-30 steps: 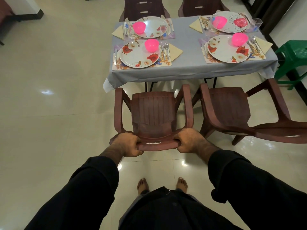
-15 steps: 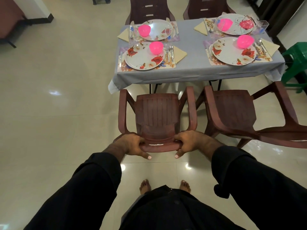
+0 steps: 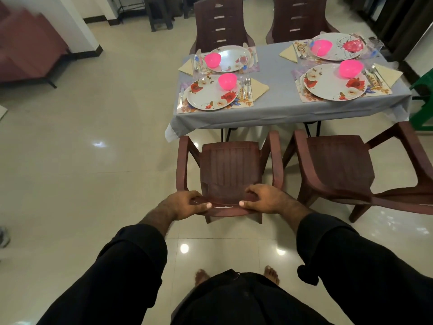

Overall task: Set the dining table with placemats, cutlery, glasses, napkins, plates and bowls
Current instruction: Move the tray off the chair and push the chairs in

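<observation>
Grey-clothed dining table (image 3: 276, 106) carries four floral plates with pink bowls. Left hand (image 3: 185, 204) and right hand (image 3: 263, 200) both have fingers curled gripping the brown plastic chair's (image 3: 230, 170) backrest top.

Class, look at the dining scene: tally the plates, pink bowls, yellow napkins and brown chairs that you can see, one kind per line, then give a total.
Plates: 4
Pink bowls: 4
Yellow napkins: 4
Brown chairs: 4
Total: 16
</observation>
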